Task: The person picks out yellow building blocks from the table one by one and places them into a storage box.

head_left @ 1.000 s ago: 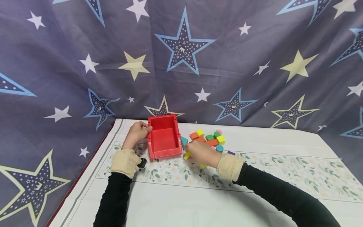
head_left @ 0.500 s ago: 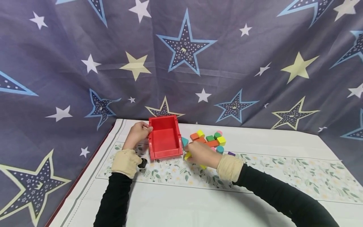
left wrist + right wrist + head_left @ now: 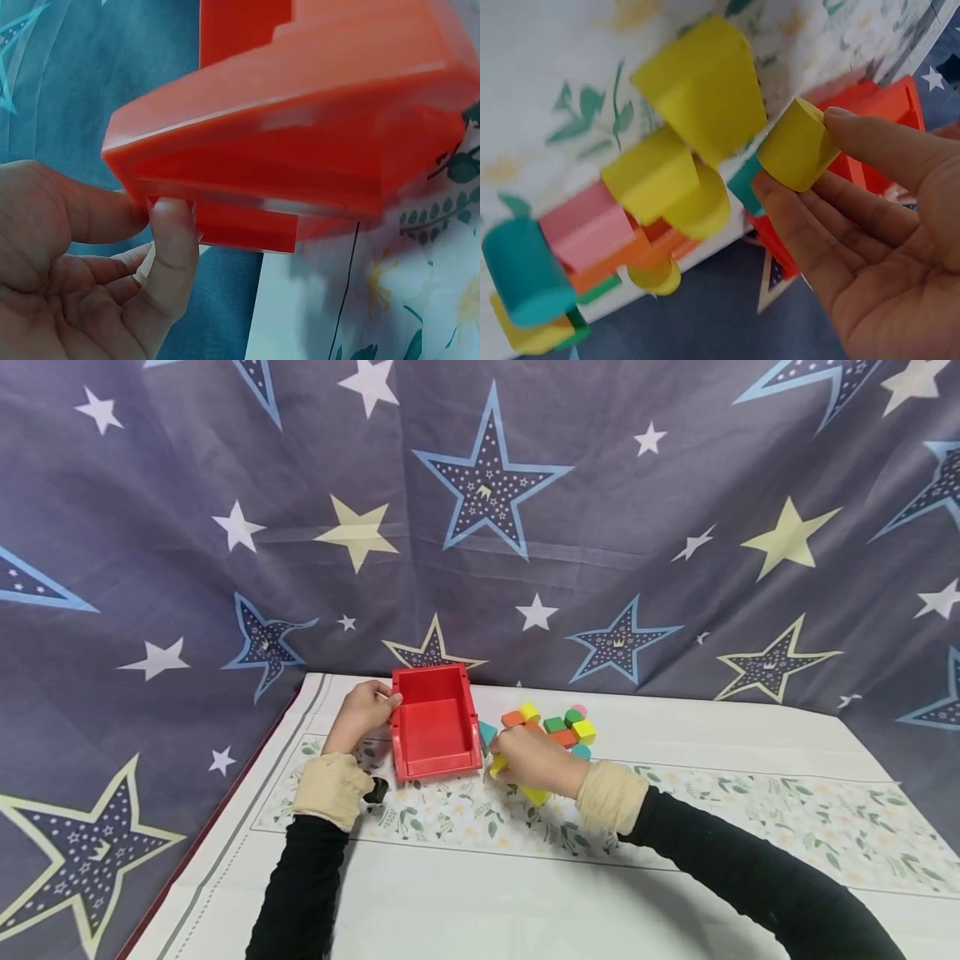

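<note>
My left hand (image 3: 363,714) pinches the left side wall of a red plastic bin (image 3: 441,727) between thumb and finger, up under the rim in the left wrist view. The bin's inside faces the head camera and shows bare. To its right, my right hand (image 3: 542,763) pinches a yellow cylinder block (image 3: 799,146) between thumb and fingertips. Just beyond it in the right wrist view lie a large yellow block (image 3: 705,86), another yellow block (image 3: 649,169) and part of a teal block (image 3: 746,184). The right hand hides some of the pile from the head camera.
Several coloured blocks lie behind the right hand, among them a green block (image 3: 554,724), a yellow block (image 3: 583,731) and a teal cylinder (image 3: 525,274). A floral-banded white cloth (image 3: 765,810) covers the table. A star-patterned curtain (image 3: 480,585) hangs along the back edge.
My right hand has risen slightly with the yellow cylinder block, and more of a yellow block below it shows. The left hand and the bin stay in place.
</note>
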A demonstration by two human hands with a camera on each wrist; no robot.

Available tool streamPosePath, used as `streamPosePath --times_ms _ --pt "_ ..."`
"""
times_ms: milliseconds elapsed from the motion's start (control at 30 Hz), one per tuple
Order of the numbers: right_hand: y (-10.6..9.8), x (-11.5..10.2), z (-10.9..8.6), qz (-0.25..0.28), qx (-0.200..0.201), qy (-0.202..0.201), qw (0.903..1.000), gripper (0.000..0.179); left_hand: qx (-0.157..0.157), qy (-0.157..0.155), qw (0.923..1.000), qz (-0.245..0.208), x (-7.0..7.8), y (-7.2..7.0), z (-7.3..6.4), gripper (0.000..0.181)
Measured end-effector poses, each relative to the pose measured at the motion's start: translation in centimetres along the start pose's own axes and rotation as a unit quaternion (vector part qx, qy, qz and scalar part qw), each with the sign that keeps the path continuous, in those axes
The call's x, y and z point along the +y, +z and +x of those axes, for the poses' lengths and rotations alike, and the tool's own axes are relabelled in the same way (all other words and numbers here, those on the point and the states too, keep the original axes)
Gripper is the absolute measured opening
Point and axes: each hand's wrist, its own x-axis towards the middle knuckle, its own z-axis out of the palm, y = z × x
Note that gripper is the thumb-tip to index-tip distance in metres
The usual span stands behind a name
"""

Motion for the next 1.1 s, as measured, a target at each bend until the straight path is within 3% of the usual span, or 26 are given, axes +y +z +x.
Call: streamPosePath --times_ms 400,700,1100 --pt "-7.3 -1.2 0.5 -0.063 0.028 -0.049 0.9964 0.026 -0.003 -0.004 1.0000 0.005 0.3 -0.1 0.1 0.030" --pt "-12.5 -3.0 2.9 -0.066 0.050 -0.049 0.9953 0.025 -0.002 -0.003 0.9999 0.015 0.1 0.0 0.3 0.029" --pt "-14.9 -5.6 6.2 -0.064 0.063 -0.042 0.9950 0.023 0.001 0.010 0.9996 0.028 0.1 0.0 0.1 0.029"
